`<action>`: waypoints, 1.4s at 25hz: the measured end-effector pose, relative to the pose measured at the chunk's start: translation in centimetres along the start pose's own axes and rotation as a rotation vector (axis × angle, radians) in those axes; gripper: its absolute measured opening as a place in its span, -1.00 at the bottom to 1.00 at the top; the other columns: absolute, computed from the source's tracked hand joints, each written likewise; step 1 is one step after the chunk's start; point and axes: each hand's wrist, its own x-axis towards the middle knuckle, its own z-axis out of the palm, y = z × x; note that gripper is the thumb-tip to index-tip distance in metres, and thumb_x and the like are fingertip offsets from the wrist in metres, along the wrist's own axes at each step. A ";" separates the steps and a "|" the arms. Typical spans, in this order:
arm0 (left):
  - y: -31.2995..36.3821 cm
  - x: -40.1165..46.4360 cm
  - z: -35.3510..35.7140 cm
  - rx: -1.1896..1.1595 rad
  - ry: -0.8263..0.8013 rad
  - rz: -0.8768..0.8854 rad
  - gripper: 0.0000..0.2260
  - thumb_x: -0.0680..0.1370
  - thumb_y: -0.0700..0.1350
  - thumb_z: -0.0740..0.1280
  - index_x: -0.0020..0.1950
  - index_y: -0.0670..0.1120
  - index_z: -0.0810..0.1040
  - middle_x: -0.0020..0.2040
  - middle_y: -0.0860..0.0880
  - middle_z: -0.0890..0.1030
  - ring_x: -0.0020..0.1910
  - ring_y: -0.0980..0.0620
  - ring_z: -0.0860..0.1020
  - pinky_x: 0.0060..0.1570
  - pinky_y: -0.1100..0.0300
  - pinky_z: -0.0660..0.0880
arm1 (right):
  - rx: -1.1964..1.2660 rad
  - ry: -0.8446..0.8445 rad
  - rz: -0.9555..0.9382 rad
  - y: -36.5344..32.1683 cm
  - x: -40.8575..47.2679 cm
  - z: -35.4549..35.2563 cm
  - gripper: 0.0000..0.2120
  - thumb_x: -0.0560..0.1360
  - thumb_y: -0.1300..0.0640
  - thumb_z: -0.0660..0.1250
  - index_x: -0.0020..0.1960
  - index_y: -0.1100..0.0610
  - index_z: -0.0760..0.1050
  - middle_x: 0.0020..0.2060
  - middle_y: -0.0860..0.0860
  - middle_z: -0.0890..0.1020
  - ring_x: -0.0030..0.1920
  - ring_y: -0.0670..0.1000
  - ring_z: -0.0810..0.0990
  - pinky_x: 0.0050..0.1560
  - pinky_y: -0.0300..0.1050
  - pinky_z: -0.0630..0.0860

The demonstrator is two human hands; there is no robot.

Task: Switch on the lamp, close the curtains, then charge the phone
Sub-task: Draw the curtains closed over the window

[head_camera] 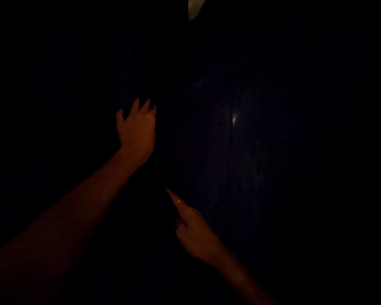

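Note:
The scene is very dark. Dark curtains fill the view: a left curtain (75, 84) and a right curtain (240, 150) that meet along a seam near the middle. My left hand (136, 126) is raised with its fingers curled into the edge of the left curtain. Lower down, my right hand (191, 227) pinches the curtain edge at the seam, its fingertips hidden in the fabric. A ring shows on each hand. Neither the lamp nor the phone is in view.
A narrow bright gap (193, 6) shows between the curtains at the very top. A small glint of light (234, 118) shines through the right curtain. Everything else is black.

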 end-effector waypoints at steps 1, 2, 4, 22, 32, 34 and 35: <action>-1.3 0.7 0.5 0.030 -0.014 0.025 -0.51 0.54 -0.21 0.23 0.46 -0.13 0.22 0.54 -0.13 0.16 0.53 -0.11 0.07 0.46 -0.20 0.00 | -0.039 -0.011 0.000 0.0 0.2 -0.2 -0.28 0.52 0.43 0.12 0.45 -0.19 -0.01 0.40 -0.28 0.21 0.39 -0.31 0.21 0.37 -0.51 0.11; -2.3 1.6 1.0 0.018 0.014 0.077 -0.57 0.54 -0.24 0.21 0.42 -0.18 0.29 0.52 -0.18 0.20 0.52 -0.11 0.10 0.48 -0.14 -0.12 | -0.085 -0.029 0.004 0.1 0.6 -0.2 -0.23 0.49 0.45 0.14 0.48 -0.18 -0.02 0.46 -0.20 0.19 0.43 -0.23 0.20 0.42 -0.40 0.13; -4.5 2.8 0.7 0.019 0.161 0.204 -0.73 0.54 -0.32 0.18 0.21 -0.36 0.45 0.41 -0.33 0.33 0.47 0.07 0.20 0.44 0.18 -0.41 | -0.169 -0.064 0.009 0.0 1.3 0.0 -0.16 0.46 0.48 0.19 0.51 -0.13 -0.06 0.52 -0.10 0.13 0.48 -0.12 0.17 0.48 -0.24 0.13; -1.8 -15.4 7.1 -0.706 -0.219 0.155 -0.49 0.55 -0.30 0.13 0.49 -0.06 0.15 0.56 -0.16 0.03 0.41 -0.11 0.34 0.33 0.03 0.42 | -0.471 -0.089 0.236 5.8 -4.3 11.0 -0.30 0.61 0.18 0.10 0.39 0.03 -0.44 0.48 -0.09 -0.29 0.52 -0.07 -0.09 0.51 -0.09 -0.02; -3.4 -26.5 2.0 -0.363 -0.732 0.169 -0.47 0.58 -0.05 0.15 0.52 -0.05 0.05 0.57 -0.12 -0.14 0.55 -0.11 -0.03 0.48 -0.04 0.15 | -0.600 -0.168 0.374 1.0 -12.1 9.0 -0.23 0.50 0.21 0.23 0.53 0.04 -0.19 0.54 0.05 -0.18 0.53 0.07 0.01 0.48 0.06 0.17; -3.1 -27.6 -0.5 -0.342 -0.799 0.180 -0.45 0.57 0.01 0.13 0.52 -0.05 0.05 0.57 -0.11 -0.14 0.55 -0.12 -0.05 0.48 -0.07 0.13 | -0.655 -0.154 0.377 -0.8 -14.2 8.2 -0.24 0.50 0.17 0.24 0.53 0.07 -0.16 0.54 0.08 -0.15 0.54 0.06 0.01 0.47 0.07 0.20; -2.7 -28.2 -1.8 -0.349 -0.834 0.182 -0.44 0.56 0.05 0.12 0.52 -0.06 0.05 0.57 -0.11 -0.14 0.55 -0.13 -0.06 0.48 -0.09 0.11 | -0.677 -0.150 0.389 -1.8 -15.3 7.6 -0.25 0.51 0.13 0.24 0.53 0.08 -0.15 0.54 0.09 -0.14 0.54 0.06 0.01 0.47 0.08 0.19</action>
